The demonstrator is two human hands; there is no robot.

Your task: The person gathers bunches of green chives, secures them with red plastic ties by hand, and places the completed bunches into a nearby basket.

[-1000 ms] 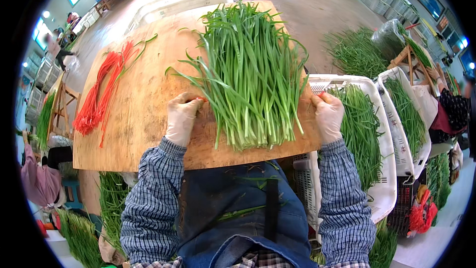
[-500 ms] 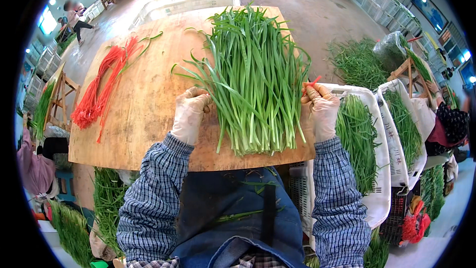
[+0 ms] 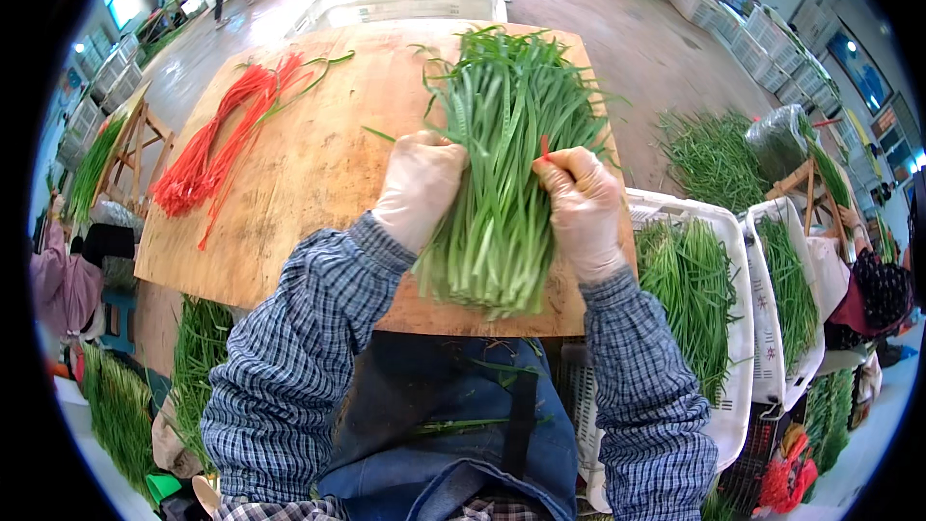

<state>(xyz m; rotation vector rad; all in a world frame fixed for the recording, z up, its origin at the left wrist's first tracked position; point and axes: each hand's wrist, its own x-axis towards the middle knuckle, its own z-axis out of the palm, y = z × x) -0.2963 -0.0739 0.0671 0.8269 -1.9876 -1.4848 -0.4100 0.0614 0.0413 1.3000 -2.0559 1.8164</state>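
Note:
A thick bunch of garlic chives [image 3: 500, 193] lies on the wooden board [image 3: 328, 164], pale stem ends toward me. My left hand [image 3: 420, 185], in a thin glove, is closed against the bunch's left side; its fingertips are turned away, so what they hold is hidden. On the opposite side my gloved right hand [image 3: 585, 207] pinches a red tie [image 3: 545, 147], whose short end sticks up above the fingers. Whether the tie runs under the stems does not show. A pile of red ties [image 3: 214, 150] rests on the board's left part.
White crates of chives, one nearer [image 3: 738, 328] and one beyond it [image 3: 767, 328], stand at the right. Past the board's far edge is another white crate [image 3: 405, 2]. Loose greens [image 3: 709, 159] cover some floor at right. Other people sit or walk farther off.
Both hands have moved inward and now press the bunch narrower at its middle. The red tie came left with my right hand. The view has shifted slightly.

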